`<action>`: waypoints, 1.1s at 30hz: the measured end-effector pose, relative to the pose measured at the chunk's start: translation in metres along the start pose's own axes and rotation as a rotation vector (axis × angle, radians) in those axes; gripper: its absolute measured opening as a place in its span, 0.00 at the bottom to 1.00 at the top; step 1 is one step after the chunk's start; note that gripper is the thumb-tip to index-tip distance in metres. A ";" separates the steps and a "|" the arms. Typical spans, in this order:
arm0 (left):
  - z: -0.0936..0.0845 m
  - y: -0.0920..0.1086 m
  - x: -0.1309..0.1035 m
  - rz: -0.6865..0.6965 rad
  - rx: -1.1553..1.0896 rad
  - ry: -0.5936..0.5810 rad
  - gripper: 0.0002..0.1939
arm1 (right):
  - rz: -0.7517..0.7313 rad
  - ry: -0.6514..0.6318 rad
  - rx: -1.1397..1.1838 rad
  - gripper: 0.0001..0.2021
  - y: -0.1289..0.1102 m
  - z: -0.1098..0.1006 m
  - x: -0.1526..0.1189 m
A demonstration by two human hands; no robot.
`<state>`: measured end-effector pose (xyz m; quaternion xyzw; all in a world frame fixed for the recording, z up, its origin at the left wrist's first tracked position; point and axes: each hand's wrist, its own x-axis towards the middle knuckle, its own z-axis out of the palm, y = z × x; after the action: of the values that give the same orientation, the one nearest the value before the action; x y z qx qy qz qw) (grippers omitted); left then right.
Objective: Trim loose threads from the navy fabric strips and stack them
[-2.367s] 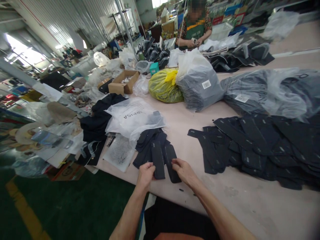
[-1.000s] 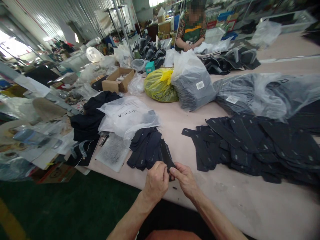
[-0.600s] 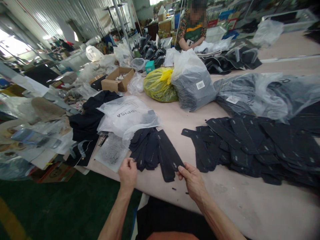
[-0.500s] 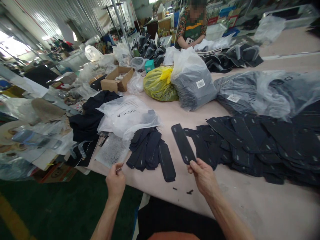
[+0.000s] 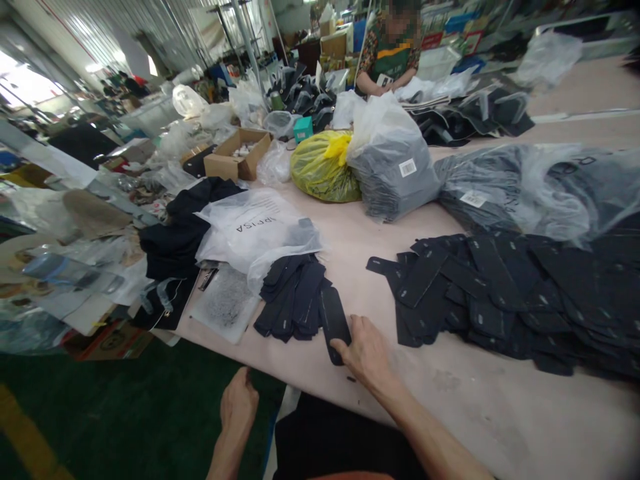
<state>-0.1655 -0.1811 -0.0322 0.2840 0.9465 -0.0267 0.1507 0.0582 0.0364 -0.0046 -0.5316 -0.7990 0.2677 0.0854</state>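
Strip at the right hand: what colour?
The strip looks black or dark navy, best in the head view.

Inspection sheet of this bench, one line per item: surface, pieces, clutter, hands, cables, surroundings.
Surface: pinkish table, faintly marked; small dark scrap near its front edge.
Pieces: dark strip beside a fanned stack; larger dark pile at right, pieces overlapping.
Clutter: white printed bag partly over the fanned stack; yellow bag, barcoded bag and open cardboard box behind.
Left hand: fingers curled, in front of the table edge; contents unclear.
Right hand: at the strip's right edge, thumb over it; grip unclear.
Cables: nothing seen clearly.
Surroundings: another person across the table; green floor at left.
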 end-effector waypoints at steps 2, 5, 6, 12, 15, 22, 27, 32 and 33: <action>0.006 0.000 0.000 0.036 -0.074 0.037 0.17 | -0.006 -0.013 -0.143 0.20 -0.012 0.003 0.002; 0.009 0.001 0.001 0.066 -0.152 0.047 0.18 | 0.005 -0.038 -0.209 0.20 -0.019 0.007 0.006; 0.008 0.002 0.002 0.065 -0.165 0.050 0.18 | 0.012 -0.049 -0.209 0.19 -0.020 0.007 0.007; 0.003 0.004 0.001 0.023 -0.155 0.070 0.10 | 0.083 -0.129 0.081 0.09 -0.009 0.012 0.010; 0.006 0.001 0.001 -0.013 -0.164 0.071 0.10 | 0.163 -0.170 0.573 0.03 0.003 0.012 0.012; 0.016 -0.005 0.002 0.013 -0.122 0.220 0.20 | 0.272 -0.458 1.282 0.12 0.017 -0.011 0.010; -0.006 0.009 -0.007 -0.028 -0.146 0.179 0.11 | 0.207 -0.596 1.540 0.19 0.014 -0.032 -0.003; -0.045 0.063 -0.023 0.070 -0.395 0.336 0.13 | 0.055 -0.622 1.529 0.25 0.006 -0.044 -0.013; -0.050 0.077 -0.025 0.117 -0.464 0.330 0.12 | 0.036 -0.625 1.532 0.25 0.004 -0.045 -0.014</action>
<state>-0.1170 -0.1234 0.0263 0.2965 0.9210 0.2461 0.0570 0.0865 0.0401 0.0336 -0.2400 -0.3735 0.8749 0.1934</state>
